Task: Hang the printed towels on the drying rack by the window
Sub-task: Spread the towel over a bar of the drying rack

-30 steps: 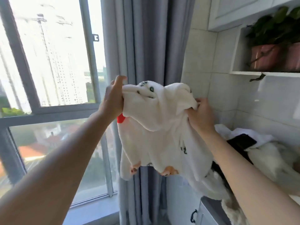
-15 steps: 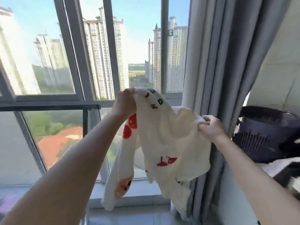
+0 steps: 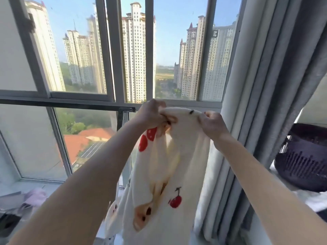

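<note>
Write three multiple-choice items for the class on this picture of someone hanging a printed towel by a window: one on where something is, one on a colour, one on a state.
1. Where is the dark basket?
A. At the right edge, beyond the curtain
B. On the floor at the left
C. Hanging from the rail

2. What colour are the cherries printed on the towel?
A. Blue
B. Red
C. Green

3. How is the towel held?
A. Draped over the rail, hands off
B. By one hand only
C. By both hands at its top edge

Key: 1 A, the dark basket sits right of the grey curtain. 2 B, the towel is cream with red cherries. 3 C, the left hand and right hand both grip the bunched top edge, which hangs free to the right of the end of the dark rail.
</note>
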Motion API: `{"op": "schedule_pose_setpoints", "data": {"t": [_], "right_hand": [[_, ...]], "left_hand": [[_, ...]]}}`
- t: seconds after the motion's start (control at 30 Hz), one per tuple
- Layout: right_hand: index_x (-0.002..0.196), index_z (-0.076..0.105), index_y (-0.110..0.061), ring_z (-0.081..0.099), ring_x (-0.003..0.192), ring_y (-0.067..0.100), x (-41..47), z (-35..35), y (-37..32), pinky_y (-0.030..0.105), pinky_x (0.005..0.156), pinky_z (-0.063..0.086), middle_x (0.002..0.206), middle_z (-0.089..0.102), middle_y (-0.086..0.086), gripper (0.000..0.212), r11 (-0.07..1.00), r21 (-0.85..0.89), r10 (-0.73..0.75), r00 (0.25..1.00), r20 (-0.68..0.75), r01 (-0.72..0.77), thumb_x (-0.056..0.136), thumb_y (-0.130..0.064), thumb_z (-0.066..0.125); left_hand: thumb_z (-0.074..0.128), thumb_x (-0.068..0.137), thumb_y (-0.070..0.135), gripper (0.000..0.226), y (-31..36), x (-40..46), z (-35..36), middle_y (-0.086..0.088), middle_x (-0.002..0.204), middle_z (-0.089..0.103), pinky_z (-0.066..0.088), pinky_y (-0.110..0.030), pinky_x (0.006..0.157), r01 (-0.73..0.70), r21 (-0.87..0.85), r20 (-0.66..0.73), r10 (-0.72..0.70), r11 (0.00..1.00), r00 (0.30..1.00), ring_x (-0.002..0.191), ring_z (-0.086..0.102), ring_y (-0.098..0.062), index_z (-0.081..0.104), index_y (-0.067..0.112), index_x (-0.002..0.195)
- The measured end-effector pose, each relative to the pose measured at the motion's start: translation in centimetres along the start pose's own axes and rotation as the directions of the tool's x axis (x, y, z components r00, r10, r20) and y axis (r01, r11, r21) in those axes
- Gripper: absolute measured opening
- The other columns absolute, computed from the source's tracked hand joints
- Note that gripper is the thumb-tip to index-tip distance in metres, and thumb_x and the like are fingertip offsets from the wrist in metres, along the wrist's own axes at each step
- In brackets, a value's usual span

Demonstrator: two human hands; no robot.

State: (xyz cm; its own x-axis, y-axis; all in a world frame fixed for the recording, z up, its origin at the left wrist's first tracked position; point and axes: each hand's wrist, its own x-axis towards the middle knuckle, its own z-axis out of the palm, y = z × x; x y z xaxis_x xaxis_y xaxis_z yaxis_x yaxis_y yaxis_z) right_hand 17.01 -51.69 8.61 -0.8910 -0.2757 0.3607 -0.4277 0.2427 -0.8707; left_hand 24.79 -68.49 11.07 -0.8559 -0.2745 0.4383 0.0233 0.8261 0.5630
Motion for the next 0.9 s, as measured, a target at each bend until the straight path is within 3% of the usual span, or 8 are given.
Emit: {"op": "schedule_pose_setpoints", "data": {"t": [0.07,0.2,0.27,0.4,0.5,0.63,0.73,0.9], "right_hand": [[0.055,0.033,-0.021,0.027,0.055,0.013,0.9,0.3,-0.9,0.032,0.050,0.021,0.057,0.031,-0.002,0.035,1.000,0.003,-0.021,1.000,-0.017,0.021,0.089,-0.019,0.041],[0.075,0.061,0.006,0.041,0.062,0.020,1.6,1.8,-2.5,0.034,0.058,0.033,0.066,0.048,0.010,0.036,0.997,0.035,-0.075,0.997,0.023,0.074,0.087,-0.020,0.039],[0.072,0.061,-0.002,0.042,0.060,0.019,1.7,1.9,-2.6,0.033,0.057,0.033,0.061,0.049,0.005,0.032,0.993,0.026,-0.113,0.992,0.047,0.112,0.087,-0.019,0.039],[0.054,0.040,-0.015,0.039,0.063,0.023,1.8,0.5,-0.7,0.034,0.055,0.028,0.055,0.040,-0.001,0.035,0.982,-0.159,-0.095,0.995,0.024,0.098,0.089,-0.017,0.039],[0.075,0.055,-0.014,0.053,0.077,0.025,1.8,-0.3,0.7,0.030,0.067,0.038,0.076,0.058,0.004,0.016,0.968,-0.246,-0.034,0.998,0.044,0.044,0.087,-0.022,0.048],[0.086,0.057,-0.017,0.065,0.063,0.015,0.8,-0.2,-0.4,0.024,0.055,0.046,0.081,0.066,0.004,0.021,0.987,-0.098,-0.095,0.960,0.262,0.124,0.081,-0.036,0.062],[0.097,0.056,-0.024,0.071,0.064,0.012,-1.0,0.5,-0.9,0.021,0.044,0.048,0.078,0.068,-0.001,0.039,0.991,-0.104,-0.013,0.831,0.555,0.085,0.073,-0.054,0.066],[0.108,0.059,-0.022,0.065,0.097,0.023,-1.7,2.4,-0.6,0.042,0.080,0.055,0.098,0.068,0.006,0.045,0.984,0.041,-0.175,0.906,0.385,0.172,0.064,-0.024,0.067]], "left_hand": [[0.077,0.068,0.030,0.026,-1.1,-0.9,-0.4,-0.006,0.084,0.065,0.057,-0.022,0.059,0.079,-0.017,0.110,-0.076,0.997,0.991,0.070,0.066,-0.012,0.056,0.022,0.080],[0.070,0.073,0.037,0.044,-3.0,-2.5,0.5,-0.018,0.105,0.064,0.053,-0.045,0.089,0.301,0.068,0.325,-0.307,0.951,0.894,0.099,0.062,-0.032,0.061,0.006,0.104],[0.064,0.079,0.035,0.045,-3.2,-3.0,1.1,-0.020,0.105,0.064,0.053,-0.046,0.089,0.380,0.053,0.381,-0.370,0.923,0.847,0.098,0.063,-0.032,0.059,0.001,0.107],[0.056,0.085,0.024,0.026,-2.3,-2.8,0.4,-0.013,0.103,0.069,0.056,-0.038,0.078,0.335,-0.093,0.305,-0.294,0.938,0.906,0.089,0.065,-0.027,0.067,0.010,0.104],[0.053,0.085,0.020,0.027,-0.8,-2.2,-0.3,-0.017,0.102,0.071,0.052,-0.042,0.091,0.237,-0.121,0.245,-0.202,0.964,0.948,0.097,0.065,-0.028,0.071,0.006,0.099],[0.054,0.084,0.021,0.031,1.7,-1.0,0.6,-0.022,0.090,0.068,0.051,-0.041,0.080,0.157,0.042,0.110,-0.161,0.987,0.981,0.083,0.061,-0.029,0.068,-0.005,0.088],[0.051,0.084,0.017,0.029,2.8,-0.1,1.0,-0.017,0.080,0.060,0.049,-0.036,0.065,0.204,-0.051,0.053,-0.201,0.978,0.978,0.075,0.057,-0.027,0.066,-0.007,0.090],[0.055,0.086,0.019,0.019,3.2,0.0,0.6,-0.003,0.069,0.058,0.045,-0.017,0.045,0.221,-0.277,0.097,-0.202,0.935,0.975,0.066,0.057,-0.016,0.061,0.010,0.070]]}}
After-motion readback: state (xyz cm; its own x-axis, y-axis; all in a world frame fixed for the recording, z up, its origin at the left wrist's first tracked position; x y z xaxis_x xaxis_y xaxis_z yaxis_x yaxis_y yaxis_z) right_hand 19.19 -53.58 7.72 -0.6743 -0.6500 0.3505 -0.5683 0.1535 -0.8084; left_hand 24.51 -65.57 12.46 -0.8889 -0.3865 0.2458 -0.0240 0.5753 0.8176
